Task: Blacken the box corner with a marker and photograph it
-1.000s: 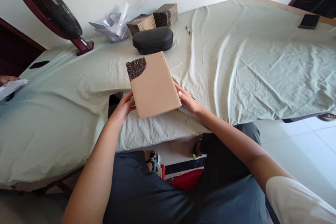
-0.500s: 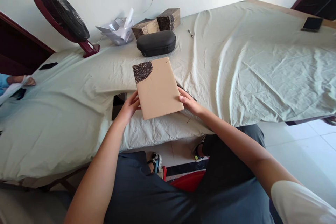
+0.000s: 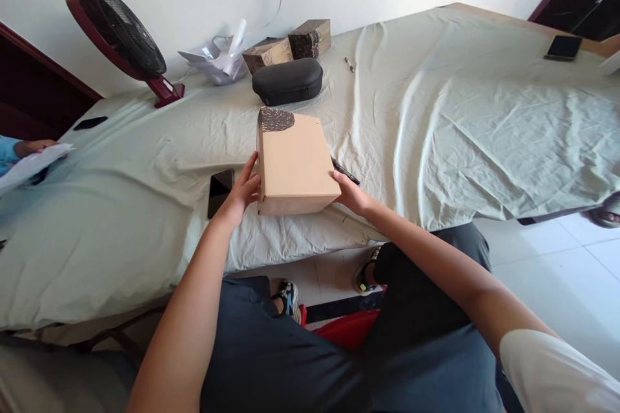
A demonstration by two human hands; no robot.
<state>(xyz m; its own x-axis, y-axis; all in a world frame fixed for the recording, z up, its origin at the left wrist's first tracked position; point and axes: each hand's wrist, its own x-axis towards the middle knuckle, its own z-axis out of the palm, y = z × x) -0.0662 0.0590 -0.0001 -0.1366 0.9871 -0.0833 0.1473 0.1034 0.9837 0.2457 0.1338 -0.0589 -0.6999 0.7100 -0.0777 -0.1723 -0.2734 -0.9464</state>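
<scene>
A brown cardboard box (image 3: 298, 161) with a patch of black scribble at its far left corner is held between my two hands above the cloth-covered table (image 3: 203, 142). Its top and near side face me. My left hand (image 3: 243, 193) presses against the left side, fingers partly spread along it. On the right edge, my right hand (image 3: 349, 195) grips with the thumb on top; its other fingers are hidden by the box. A black marker pen (image 3: 345, 171) lies beside my right hand. Left of my left hand rests a dark phone (image 3: 220, 193).
Behind the box sits a black zip case (image 3: 287, 81), with scribbled cardboard boxes (image 3: 310, 39) and a plastic basket (image 3: 220, 64) near the wall. A fan (image 3: 121, 39) stands at the left. Another person's hand (image 3: 36, 147) holds paper at the left edge. A tablet (image 3: 563, 48) lies far right.
The box has tilted and turned slightly, so its near side now shows. More of the marker pen is visible. At the left, the other person's paper has moved up and right.
</scene>
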